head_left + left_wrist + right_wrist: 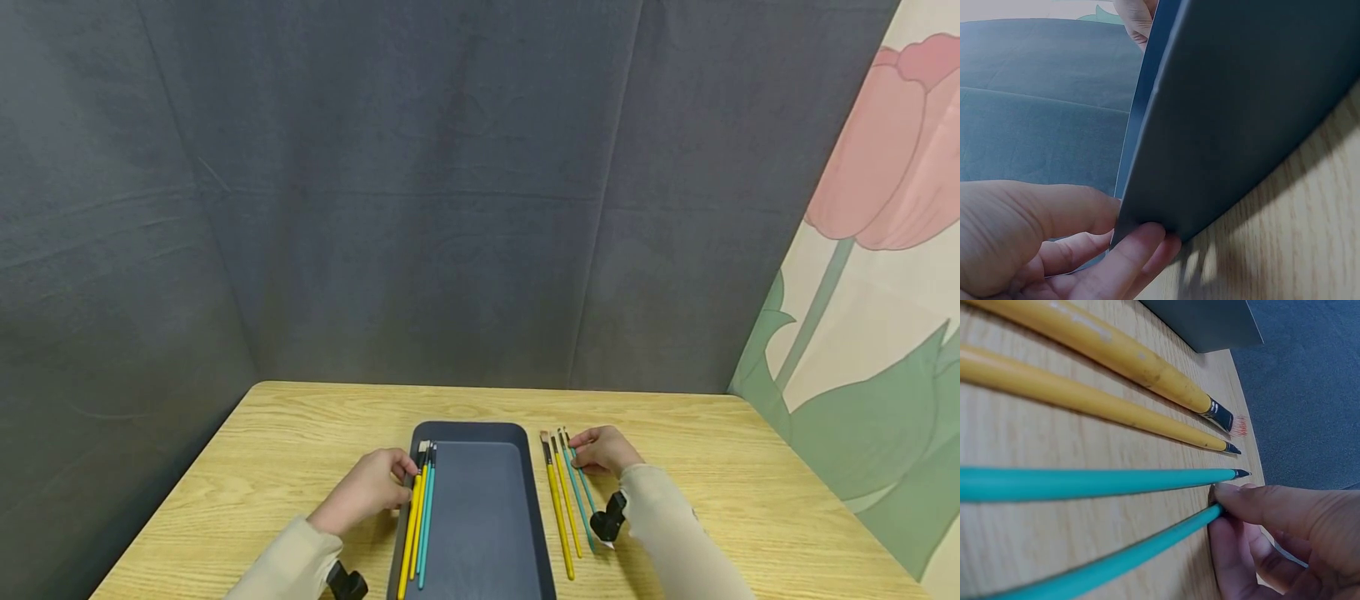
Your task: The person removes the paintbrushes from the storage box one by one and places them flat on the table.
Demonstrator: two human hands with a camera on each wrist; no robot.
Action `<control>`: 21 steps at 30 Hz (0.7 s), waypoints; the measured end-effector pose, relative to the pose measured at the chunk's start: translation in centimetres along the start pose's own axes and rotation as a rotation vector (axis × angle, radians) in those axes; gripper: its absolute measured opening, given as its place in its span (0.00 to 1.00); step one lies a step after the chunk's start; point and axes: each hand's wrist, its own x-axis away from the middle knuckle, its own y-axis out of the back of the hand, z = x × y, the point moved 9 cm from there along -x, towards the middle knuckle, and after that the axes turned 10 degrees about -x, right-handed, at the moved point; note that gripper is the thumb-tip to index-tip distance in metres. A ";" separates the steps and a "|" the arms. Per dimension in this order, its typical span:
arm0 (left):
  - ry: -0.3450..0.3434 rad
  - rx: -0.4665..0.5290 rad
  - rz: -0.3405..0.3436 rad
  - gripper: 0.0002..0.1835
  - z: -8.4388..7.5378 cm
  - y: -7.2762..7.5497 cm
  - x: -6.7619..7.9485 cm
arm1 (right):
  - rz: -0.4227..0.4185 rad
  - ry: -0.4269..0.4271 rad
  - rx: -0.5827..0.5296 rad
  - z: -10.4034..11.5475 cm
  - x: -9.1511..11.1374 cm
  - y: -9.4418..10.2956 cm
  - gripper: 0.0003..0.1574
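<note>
My left hand point(367, 492) is at the left side of a dark grey tray point(480, 517). In the left wrist view its thumb lies at the rim and its fingertips press the outer wall point(1235, 112), pinching the edge. Inside, along that left side, lie yellow and teal paintbrushes point(411, 533), side by side. My right hand point(606, 450), right of the tray, pinches a teal paintbrush point(1122, 556) near its bristle end, hiding the tip in the right wrist view. Beside it on the table lie another teal paintbrush point(1097, 482) and two yellow paintbrushes point(1104, 409), bristles pointing away.
The wooden table point(315, 417) ends at a dark grey cloth point(420, 250) behind and on the left. A wall hanging with a pink tulip point(862, 158) stands along the right. Black wrist cameras point(609, 518) sit on both sleeves.
</note>
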 end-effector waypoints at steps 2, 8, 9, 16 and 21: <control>-0.001 0.000 0.001 0.13 0.0 0.0 0.0 | -0.002 0.000 -0.005 0.0 0.0 0.0 0.19; -0.013 0.002 0.001 0.13 -0.1 -0.1 0.0 | 0.003 0.003 -0.010 -0.1 0.1 0.1 0.20; -0.014 0.001 0.001 0.13 -0.1 -0.1 0.0 | 0.005 0.003 -0.009 -0.1 0.1 0.1 0.20; -0.012 -0.011 -0.003 0.13 0.0 0.0 0.0 | 0.013 0.010 -0.013 0.1 0.3 0.1 0.20; -0.019 -0.008 -0.008 0.14 0.0 0.0 0.1 | 0.028 0.022 -0.018 0.2 0.3 0.0 0.20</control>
